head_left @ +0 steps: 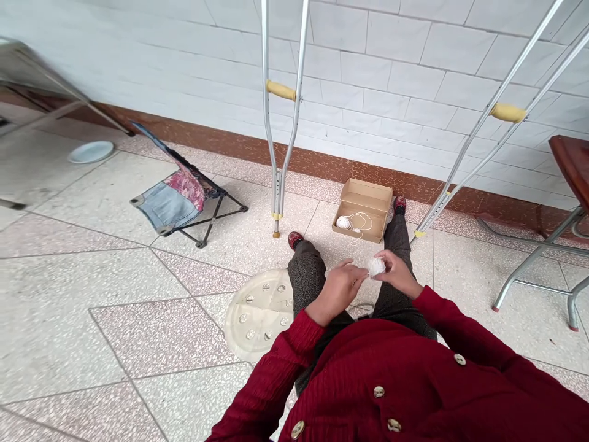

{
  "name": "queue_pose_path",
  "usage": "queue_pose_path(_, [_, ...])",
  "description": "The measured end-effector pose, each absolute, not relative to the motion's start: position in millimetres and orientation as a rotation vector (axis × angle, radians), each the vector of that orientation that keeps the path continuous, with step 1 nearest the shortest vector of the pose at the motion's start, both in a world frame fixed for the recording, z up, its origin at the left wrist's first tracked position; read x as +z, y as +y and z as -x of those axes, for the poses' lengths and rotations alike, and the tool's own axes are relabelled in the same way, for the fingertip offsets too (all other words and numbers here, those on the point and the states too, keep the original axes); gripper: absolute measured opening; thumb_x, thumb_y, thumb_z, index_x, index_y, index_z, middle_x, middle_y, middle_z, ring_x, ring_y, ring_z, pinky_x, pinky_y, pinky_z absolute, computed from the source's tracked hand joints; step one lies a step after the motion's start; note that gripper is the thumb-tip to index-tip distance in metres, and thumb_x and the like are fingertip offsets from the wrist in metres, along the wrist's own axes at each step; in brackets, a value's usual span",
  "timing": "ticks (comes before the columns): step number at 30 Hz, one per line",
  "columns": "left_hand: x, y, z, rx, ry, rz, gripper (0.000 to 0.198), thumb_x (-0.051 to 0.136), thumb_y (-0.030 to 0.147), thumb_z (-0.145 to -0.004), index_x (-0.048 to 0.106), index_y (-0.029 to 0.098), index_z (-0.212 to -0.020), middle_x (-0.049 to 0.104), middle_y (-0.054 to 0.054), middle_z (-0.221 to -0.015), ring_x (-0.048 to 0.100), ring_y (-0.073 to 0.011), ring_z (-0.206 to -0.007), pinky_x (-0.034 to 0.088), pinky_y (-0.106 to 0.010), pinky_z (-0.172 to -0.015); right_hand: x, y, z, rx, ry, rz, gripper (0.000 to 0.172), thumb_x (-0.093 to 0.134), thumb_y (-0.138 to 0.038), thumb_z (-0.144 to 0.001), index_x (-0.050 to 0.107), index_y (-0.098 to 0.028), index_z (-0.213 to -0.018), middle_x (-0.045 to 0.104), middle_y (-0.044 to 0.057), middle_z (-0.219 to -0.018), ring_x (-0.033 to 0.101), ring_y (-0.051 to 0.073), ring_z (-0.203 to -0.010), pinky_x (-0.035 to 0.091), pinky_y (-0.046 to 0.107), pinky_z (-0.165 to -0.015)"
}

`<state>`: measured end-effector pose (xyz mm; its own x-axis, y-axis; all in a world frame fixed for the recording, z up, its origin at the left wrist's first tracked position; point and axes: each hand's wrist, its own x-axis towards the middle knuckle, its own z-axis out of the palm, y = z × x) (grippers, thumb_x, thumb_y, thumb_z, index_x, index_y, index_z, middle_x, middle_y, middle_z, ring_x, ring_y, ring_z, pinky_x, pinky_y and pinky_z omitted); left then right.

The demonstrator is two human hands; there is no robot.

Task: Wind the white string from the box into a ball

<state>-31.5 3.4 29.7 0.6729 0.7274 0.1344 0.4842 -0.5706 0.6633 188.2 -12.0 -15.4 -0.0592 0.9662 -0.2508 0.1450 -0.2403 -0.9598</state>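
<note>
My right hand [401, 274] holds a small ball of white yarn [376, 266] between thumb and fingers, above my lap. Close against the ball's left side, my left hand [339, 287] has its fingers pinched together at the yarn; the strand between them is too fine to make out clearly. On the floor beyond my hands stands an open cardboard box [368, 195] with its lid folded back. Inside it lies another white yarn ball [343, 222], and loose loops of yarn [361, 220] trail toward the box's front edge.
Two metal crutches [278, 184] [464, 147] lean at the tiled wall. A folding fabric chair [172, 199] stands to the left, with a pale plate [91, 151] behind it. A round cover with holes [257, 313] lies by my left leg. A metal-legged chair [543, 264] is at right.
</note>
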Motion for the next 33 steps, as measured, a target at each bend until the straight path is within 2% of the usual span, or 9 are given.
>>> queue_pose_path(3, [30.3, 20.6, 35.5, 0.572, 0.958, -2.294, 0.027, 0.046, 0.022, -0.099, 0.073, 0.02, -0.102, 0.077, -0.007, -0.1, 0.07, -0.0204, -0.092, 0.038, -0.045, -0.115, -3.8, -35.0, -171.5, 1.744, -1.061, 1.267, 0.055, 0.086, -0.023, -0.059, 0.061, -0.023, -0.107, 0.067, -0.004, -0.08, 0.059, 0.015, -0.071, 0.048, 0.028, -0.068])
queue_pose_path(7, [19.2, 25.6, 33.9, 0.597, 0.972, -2.153, 0.026, 0.05, 0.025, -0.098, 0.075, 0.021, -0.095, 0.077, -0.005, -0.093, 0.07, -0.0203, -0.089, 0.041, -0.044, -0.111, 26.5, -44.4, -166.3, 1.902, -0.858, 1.154, 0.053, 0.084, -0.017, -0.062, 0.063, -0.023, -0.11, 0.07, -0.002, -0.084, 0.062, 0.014, -0.075, 0.052, 0.027, -0.069])
queue_pose_path(12, [3.0, 9.6, 25.5, 0.662, 0.979, -1.831, 0.028, 0.049, 0.028, -0.097, 0.075, 0.019, -0.093, 0.076, -0.006, -0.094, 0.069, -0.0215, -0.092, 0.052, -0.033, -0.091, 47.9, -36.3, -175.1, 2.026, -0.635, 1.005, 0.051, 0.084, -0.018, -0.064, 0.066, -0.022, -0.111, 0.073, 0.001, -0.093, 0.069, 0.015, -0.077, 0.056, 0.028, -0.07])
queue_pose_path(18, [0.7, 2.4, 15.6, 0.692, 0.914, -1.741, 0.035, 0.044, 0.027, -0.099, 0.069, 0.015, -0.077, 0.07, -0.003, -0.074, 0.063, -0.0153, -0.072, 0.05, -0.025, -0.075, 56.7, -27.4, -174.0, 1.915, -0.561, 1.016, 0.042, 0.086, -0.027, -0.067, 0.065, -0.017, -0.103, 0.077, 0.005, -0.09, 0.071, 0.017, -0.068, 0.053, 0.027, -0.062])
queue_pose_path(23, [-1.1, 4.3, 12.1, 0.641, 0.991, -2.043, 0.03, 0.046, 0.021, -0.098, 0.066, 0.017, -0.077, 0.066, -0.002, -0.071, 0.061, -0.0161, -0.076, 0.047, -0.028, -0.085, 74.5, -21.5, -173.6, 1.864, -0.567, 0.905, 0.038, 0.082, -0.028, -0.071, 0.068, -0.019, -0.105, 0.076, 0.004, -0.094, 0.07, 0.015, -0.074, 0.053, 0.023, -0.063])
queue_pose_path(27, [-4.4, -3.1, 14.8, 0.558, 1.011, -2.078, 0.036, 0.042, 0.026, -0.103, 0.065, 0.018, -0.077, 0.065, -0.002, -0.07, 0.061, -0.016, -0.077, 0.045, -0.026, -0.079, 87.7, -10.3, -184.6, 1.744, -0.657, 1.007, 0.042, 0.083, -0.033, -0.071, 0.066, -0.02, -0.108, 0.074, 0.004, -0.094, 0.07, 0.016, -0.073, 0.053, 0.025, -0.061])
queue_pose_path(30, [-3.2, -12.9, 16.2, 0.459, 0.991, -2.122, 0.04, 0.041, 0.029, -0.104, 0.061, 0.017, -0.071, 0.066, -0.002, -0.07, 0.062, -0.0163, -0.077, 0.044, -0.026, -0.078, 84.4, 5.1, -198.4, 1.492, -0.849, 1.196, 0.048, 0.085, -0.037, -0.066, 0.06, -0.023, -0.105, 0.073, 0.002, -0.093, 0.068, 0.017, -0.07, 0.052, 0.028, -0.061])
queue_pose_path(33, [1.2, -20.0, 15.6, 0.409, 1.0, -2.226, 0.035, 0.042, 0.03, -0.104, 0.066, 0.018, -0.081, 0.068, -0.004, -0.075, 0.064, -0.0171, -0.078, 0.046, -0.026, -0.075, 62.3, 18.8, -207.8, 1.118, -1.205, 1.49, 0.053, 0.087, -0.038, -0.061, 0.057, -0.023, -0.101, 0.069, -0.001, -0.083, 0.062, 0.016, -0.068, 0.047, 0.028, -0.062])
